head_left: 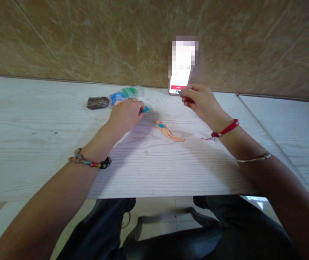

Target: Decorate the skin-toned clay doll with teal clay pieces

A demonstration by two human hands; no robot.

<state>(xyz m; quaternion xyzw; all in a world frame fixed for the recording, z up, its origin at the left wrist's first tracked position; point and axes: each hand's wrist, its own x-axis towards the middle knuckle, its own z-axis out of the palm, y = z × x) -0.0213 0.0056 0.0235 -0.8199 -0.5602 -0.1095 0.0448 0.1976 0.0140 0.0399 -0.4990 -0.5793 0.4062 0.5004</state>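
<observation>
A small peach-coloured clay figure (pixel 168 133) with a teal patch near its upper end lies on the white wood-grain table (pixel 149 169). To its upper left, my left hand (pixel 127 113) is closed on a lump of teal modelling clay (pixel 145 109), mostly hidden by the fingers; whether it is still in a wrapper I cannot tell. My right hand (pixel 199 99) pinches a tiny bit of teal clay (pixel 179 92) between thumb and finger, just over the lower end of the phone.
Beyond my left hand lie clear packets of blue clay (pixel 118 96) and green clay (pixel 129 91), with a dark brown wrapped block (pixel 97 103) to their left. A lit phone (pixel 180 76) leans against the brown marbled wall (pixel 89 39).
</observation>
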